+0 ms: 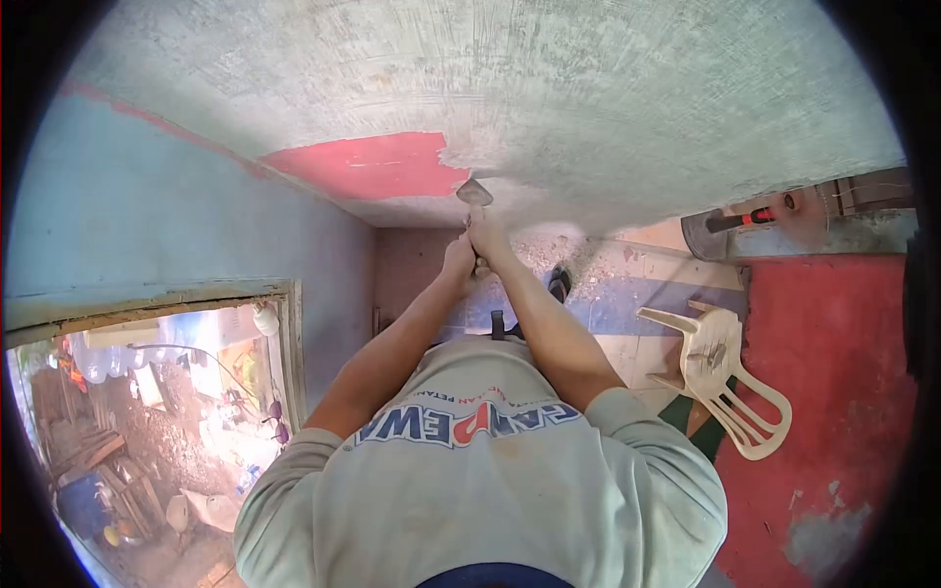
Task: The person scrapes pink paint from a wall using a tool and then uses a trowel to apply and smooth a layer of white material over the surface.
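Both my hands are together in front of me, closed around the handle of a scraper (pixel 474 192). Its flat metal blade lies against the grey wall (pixel 588 88), at the lower right corner of a pink paint patch (pixel 368 166). My right hand (pixel 487 233) is the upper one, close behind the blade. Lower on the handle is my left hand (pixel 460 257). The patch has a ragged right edge, with bare grey surface beside it.
A cream plastic chair (pixel 714 351) stands at the right on the floor. Pale debris (pixel 569 257) is scattered near the wall's foot. A window opening (pixel 289 338) is at the lower left. A fan (pixel 708 235) is at the upper right.
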{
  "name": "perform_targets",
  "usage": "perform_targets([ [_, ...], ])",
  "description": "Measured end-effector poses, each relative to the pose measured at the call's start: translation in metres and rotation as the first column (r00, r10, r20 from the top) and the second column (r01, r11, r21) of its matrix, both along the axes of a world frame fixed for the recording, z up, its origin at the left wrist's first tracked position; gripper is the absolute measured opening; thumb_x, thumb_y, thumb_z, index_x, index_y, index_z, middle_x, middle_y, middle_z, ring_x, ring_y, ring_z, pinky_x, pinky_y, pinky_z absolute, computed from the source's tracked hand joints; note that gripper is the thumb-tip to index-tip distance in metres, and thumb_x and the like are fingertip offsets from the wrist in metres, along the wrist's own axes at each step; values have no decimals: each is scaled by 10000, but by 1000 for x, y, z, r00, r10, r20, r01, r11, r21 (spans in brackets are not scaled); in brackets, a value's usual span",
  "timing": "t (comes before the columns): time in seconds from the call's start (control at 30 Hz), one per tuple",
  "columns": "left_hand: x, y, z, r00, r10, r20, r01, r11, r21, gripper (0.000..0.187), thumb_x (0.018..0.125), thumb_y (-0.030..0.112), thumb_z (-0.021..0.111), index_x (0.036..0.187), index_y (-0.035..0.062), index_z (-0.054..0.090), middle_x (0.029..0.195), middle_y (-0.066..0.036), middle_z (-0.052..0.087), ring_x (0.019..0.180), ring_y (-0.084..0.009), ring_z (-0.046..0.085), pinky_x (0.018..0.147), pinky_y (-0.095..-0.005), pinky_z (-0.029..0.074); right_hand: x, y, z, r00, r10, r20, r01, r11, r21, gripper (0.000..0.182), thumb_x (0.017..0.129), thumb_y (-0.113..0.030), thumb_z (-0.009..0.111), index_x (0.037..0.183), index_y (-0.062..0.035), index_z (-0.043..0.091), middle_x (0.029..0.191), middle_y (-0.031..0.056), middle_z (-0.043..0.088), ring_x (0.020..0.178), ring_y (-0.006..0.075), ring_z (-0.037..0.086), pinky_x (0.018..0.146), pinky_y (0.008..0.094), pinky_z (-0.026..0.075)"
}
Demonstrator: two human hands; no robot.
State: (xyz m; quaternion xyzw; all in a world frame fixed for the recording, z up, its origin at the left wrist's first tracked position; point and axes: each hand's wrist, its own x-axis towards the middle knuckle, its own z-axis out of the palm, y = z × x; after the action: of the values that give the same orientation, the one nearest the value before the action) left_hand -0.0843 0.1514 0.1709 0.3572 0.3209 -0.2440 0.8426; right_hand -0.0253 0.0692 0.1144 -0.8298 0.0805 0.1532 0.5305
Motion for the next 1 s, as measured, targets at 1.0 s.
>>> perform_targets([
  [1.0, -6, 5, 42, 999, -3, 54, 6, 999, -47, 291, 1049, 391, 468, 903, 147, 534, 665, 23, 504, 458, -72, 431, 376, -235, 323, -12, 0, 85, 979, 37, 201, -28, 998, -48, 525, 1029, -399, 388, 842, 34, 619, 883, 258, 650, 867, 385, 633, 792, 477, 463],
])
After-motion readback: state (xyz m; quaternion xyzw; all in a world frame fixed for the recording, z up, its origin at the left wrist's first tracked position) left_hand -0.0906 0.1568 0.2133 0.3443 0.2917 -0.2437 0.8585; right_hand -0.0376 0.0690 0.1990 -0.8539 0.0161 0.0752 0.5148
